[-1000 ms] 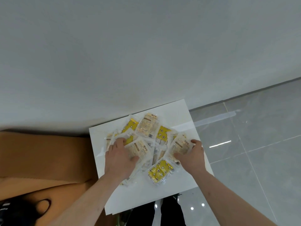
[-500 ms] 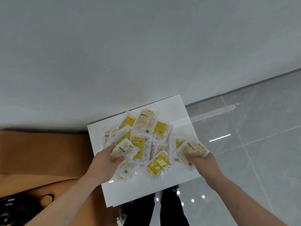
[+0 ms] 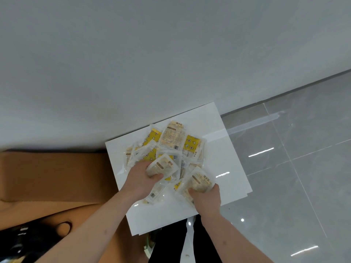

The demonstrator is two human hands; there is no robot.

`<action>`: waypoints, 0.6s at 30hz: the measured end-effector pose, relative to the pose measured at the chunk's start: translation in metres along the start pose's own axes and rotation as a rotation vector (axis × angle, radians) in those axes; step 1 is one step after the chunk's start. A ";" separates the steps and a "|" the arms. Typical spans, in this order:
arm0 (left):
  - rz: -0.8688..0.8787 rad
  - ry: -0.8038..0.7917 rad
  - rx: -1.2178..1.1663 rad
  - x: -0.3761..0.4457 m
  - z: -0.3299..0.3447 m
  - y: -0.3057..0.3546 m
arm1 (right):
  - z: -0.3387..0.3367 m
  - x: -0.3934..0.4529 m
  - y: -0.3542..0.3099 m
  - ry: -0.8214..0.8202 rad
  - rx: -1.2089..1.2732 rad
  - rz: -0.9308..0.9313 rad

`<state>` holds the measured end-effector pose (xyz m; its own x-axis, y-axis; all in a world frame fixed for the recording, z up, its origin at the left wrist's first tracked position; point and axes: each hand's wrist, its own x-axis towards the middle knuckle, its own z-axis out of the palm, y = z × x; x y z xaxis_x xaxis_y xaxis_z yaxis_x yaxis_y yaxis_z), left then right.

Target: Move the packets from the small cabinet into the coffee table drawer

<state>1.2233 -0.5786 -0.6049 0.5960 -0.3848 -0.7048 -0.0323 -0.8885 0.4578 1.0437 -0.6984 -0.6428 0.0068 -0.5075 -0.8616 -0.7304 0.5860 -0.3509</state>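
A heap of several clear and yellow packets (image 3: pixel 171 141) lies on the glossy white top of the small cabinet (image 3: pixel 224 164), against the wall. My left hand (image 3: pixel 141 179) is closed around a beige packet (image 3: pixel 163 166) at the heap's near left side. My right hand (image 3: pixel 206 197) grips another beige packet (image 3: pixel 201 182) at the heap's near right edge. More packets lie partly hidden under both hands. The coffee table drawer is not in view.
A brown cardboard surface (image 3: pixel 53 173) adjoins the cabinet on the left, with dark objects (image 3: pixel 28 240) below it. Grey tiled floor (image 3: pixel 296 177) spreads to the right. A plain white wall (image 3: pixel 152 63) fills the upper view. My dark trouser legs (image 3: pixel 171 247) show below the cabinet's edge.
Both hands went from pressing flat on the heap to each gripping a packet. The right hand with its packet has moved back toward the heap's near right edge.
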 end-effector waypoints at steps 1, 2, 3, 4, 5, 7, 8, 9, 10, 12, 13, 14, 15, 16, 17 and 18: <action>0.015 0.030 0.028 0.003 0.005 0.003 | 0.005 0.000 -0.003 0.022 -0.008 0.021; 0.025 0.063 0.060 0.005 0.010 0.007 | 0.007 0.001 -0.006 0.041 -0.017 0.044; 0.024 0.093 0.089 0.006 0.015 0.011 | 0.009 0.002 -0.006 0.058 -0.027 0.063; 0.017 0.114 0.110 0.007 0.020 0.014 | 0.010 0.002 -0.006 0.070 -0.035 0.076; 0.011 0.126 0.122 0.008 0.024 0.018 | 0.010 0.002 -0.006 0.078 -0.045 0.082; 0.000 0.118 0.145 0.009 0.031 0.023 | 0.009 0.000 -0.003 0.078 -0.065 0.064; -0.005 0.107 0.168 0.010 0.034 0.025 | 0.008 0.000 0.000 0.073 -0.080 0.037; -0.015 0.092 0.196 0.011 0.037 0.025 | 0.006 -0.001 0.003 0.067 -0.096 0.002; -0.023 0.080 0.223 0.012 0.038 0.025 | 0.003 -0.002 0.005 0.053 -0.107 -0.028; -0.014 0.082 0.248 0.007 0.038 0.026 | -0.008 -0.004 0.010 0.008 -0.103 -0.057; 0.005 0.092 0.236 0.003 0.037 0.026 | -0.014 -0.004 0.012 -0.016 -0.086 -0.058; 0.033 0.112 0.215 -0.003 0.035 0.028 | -0.021 -0.006 0.012 -0.040 -0.066 -0.056; 0.056 0.127 0.194 -0.010 0.033 0.029 | -0.028 -0.010 0.012 -0.057 -0.051 -0.055; 0.085 0.143 0.170 -0.018 0.029 0.031 | -0.033 -0.013 0.012 -0.067 -0.044 -0.057; 0.122 0.163 0.138 -0.025 0.025 0.032 | -0.039 -0.017 0.012 -0.074 -0.039 -0.058; 0.160 0.184 0.095 -0.032 0.021 0.032 | -0.044 -0.020 0.011 -0.080 -0.041 -0.058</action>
<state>1.1857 -0.6000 -0.5790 0.7131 -0.4783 -0.5126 -0.2079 -0.8426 0.4968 1.0053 -0.7090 -0.6134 0.1035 -0.4868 -0.8673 -0.7546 0.5296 -0.3873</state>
